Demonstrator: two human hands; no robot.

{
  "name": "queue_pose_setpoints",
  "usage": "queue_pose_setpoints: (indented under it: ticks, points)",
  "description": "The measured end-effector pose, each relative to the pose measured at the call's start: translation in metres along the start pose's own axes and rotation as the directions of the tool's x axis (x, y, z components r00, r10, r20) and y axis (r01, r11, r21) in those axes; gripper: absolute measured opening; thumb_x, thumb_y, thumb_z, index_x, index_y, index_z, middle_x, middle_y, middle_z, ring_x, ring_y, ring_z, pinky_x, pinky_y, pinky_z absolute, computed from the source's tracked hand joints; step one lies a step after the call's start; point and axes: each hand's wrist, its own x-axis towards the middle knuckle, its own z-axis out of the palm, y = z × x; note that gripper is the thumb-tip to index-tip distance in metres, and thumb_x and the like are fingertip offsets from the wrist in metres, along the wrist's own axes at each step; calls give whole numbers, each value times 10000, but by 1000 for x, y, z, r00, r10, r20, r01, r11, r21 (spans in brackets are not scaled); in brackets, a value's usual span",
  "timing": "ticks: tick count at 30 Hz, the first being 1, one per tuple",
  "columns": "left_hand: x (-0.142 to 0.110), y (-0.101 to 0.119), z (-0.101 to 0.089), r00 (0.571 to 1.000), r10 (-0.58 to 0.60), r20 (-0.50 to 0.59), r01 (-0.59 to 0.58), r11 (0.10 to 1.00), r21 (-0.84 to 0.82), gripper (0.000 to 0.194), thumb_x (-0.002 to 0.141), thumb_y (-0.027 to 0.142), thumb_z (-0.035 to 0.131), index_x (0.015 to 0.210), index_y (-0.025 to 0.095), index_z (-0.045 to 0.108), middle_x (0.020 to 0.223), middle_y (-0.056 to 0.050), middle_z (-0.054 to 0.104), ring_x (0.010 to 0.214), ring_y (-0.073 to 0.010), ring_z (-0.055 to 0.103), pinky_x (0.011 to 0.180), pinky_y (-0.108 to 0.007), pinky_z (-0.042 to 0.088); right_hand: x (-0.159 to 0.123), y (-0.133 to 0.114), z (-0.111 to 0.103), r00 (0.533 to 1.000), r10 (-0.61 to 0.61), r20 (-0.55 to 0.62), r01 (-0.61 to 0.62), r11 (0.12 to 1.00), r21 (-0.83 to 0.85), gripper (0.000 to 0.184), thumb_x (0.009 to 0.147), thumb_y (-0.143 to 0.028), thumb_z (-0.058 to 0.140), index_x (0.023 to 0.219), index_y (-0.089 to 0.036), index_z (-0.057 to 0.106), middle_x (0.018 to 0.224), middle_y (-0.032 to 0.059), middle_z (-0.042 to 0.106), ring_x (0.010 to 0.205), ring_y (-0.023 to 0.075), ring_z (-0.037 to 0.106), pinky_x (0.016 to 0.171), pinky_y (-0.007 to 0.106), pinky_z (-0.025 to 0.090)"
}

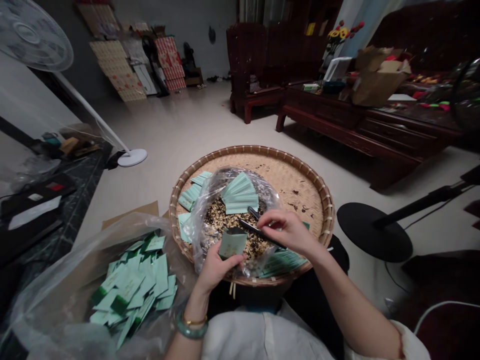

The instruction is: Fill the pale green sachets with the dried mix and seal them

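Dried bits (228, 225) in the plastic bag (210, 192) are too small to identify.

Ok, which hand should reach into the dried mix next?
Probably the right hand: it holds a slim black tool over the dried mix, while the left hand is holding a pale green sachet.

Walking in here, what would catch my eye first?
The round woven bamboo tray at the centre stands out, holding a clear plastic bag of dried flakes. Over it, the left hand holds a pale green packet, and the right hand a slim black tool. Green packets lie heaped at lower left.
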Motion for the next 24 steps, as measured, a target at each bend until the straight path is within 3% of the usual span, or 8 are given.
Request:
queue_pose_setpoints:
  ticks: [3, 6, 10, 13, 15, 20, 22, 24]
  points:
    - [-1, 1, 0, 999, 3, -35, -5, 998, -60, 408, 572, 415, 801, 789, 119, 624, 679, -59, 723, 517, -133, 618, 553, -244, 503, -3, 13, 5, 992, 22, 125, 5, 978, -206, 217, 805, -227, 587, 1006, -199, 663, 1054, 81, 641, 903, 189, 617, 700, 280, 512]
    - [0, 1, 3, 997, -17, -76, 8, 994, -111, 427, 628, 446, 765, 833, 91, 644, 740, -98, 736, 557, -158, 654, 562, -254, 521, -5, 34, 15, 993, 116, -11, -105, 855, -507, 466, 809, -288, 611, 1248, -167, 518, 1136, 133, 588, 1053, 264, 551, 868, 389, 462]
    - [2, 2, 10, 993, -79, -89, 53, 965, -257, 482, 634, 492, 752, 851, 75, 644, 801, -140, 737, 642, -218, 696, 558, -277, 545, -1, 56, 34, 968, 238, -75, -215, 639, -738, 583, 767, -246, 644, 1297, -108, 442, 1132, 177, 559, 1086, 312, 503, 875, 405, 431]
    - [3, 2, 12, 990, -106, -98, 68, 939, -337, 508, 625, 501, 758, 880, 81, 631, 799, -139, 737, 671, -240, 707, 568, -292, 563, 3, 62, 43, 959, 268, -88, -235, 588, -774, 516, 744, -220, 632, 1225, -94, 492, 1104, 182, 561, 1046, 312, 509, 845, 392, 432]
    - [3, 2, 12, 986, -123, -114, 74, 930, -361, 510, 621, 497, 764, 887, 84, 626, 802, -133, 738, 676, -243, 710, 571, -296, 571, 6, 65, 41, 960, 257, -113, -256, 635, -729, 465, 743, -227, 616, 1182, -107, 524, 1092, 170, 574, 1032, 297, 522, 843, 377, 432]
    - [4, 2, 10, 981, -149, -121, 96, 927, -364, 500, 622, 482, 771, 885, 82, 627, 820, -131, 737, 676, -236, 710, 550, -280, 572, 6, 59, 10, 980, 134, -148, -183, 901, -393, 490, 761, -273, 590, 1229, -133, 542, 1079, 133, 644, 962, 272, 593, 838, 385, 456]
    - [6, 2, 10, 982, -153, -111, 106, 933, -344, 493, 621, 485, 769, 863, 77, 634, 823, -136, 735, 663, -229, 707, 518, -262, 559, 3, 47, -7, 985, 115, -128, -145, 955, -257, 499, 805, -342, 561, 1266, -152, 533, 1120, 111, 649, 961, 260, 608, 829, 376, 471]
    - [7, 2, 10, 983, -156, -96, 118, 940, -319, 492, 619, 492, 766, 843, 74, 639, 819, -137, 733, 634, -218, 700, 481, -245, 539, 1, 31, -19, 994, 106, -37, -111, 973, -200, 512, 827, -396, 556, 1284, -165, 530, 1166, 97, 640, 1001, 253, 602, 830, 356, 474]
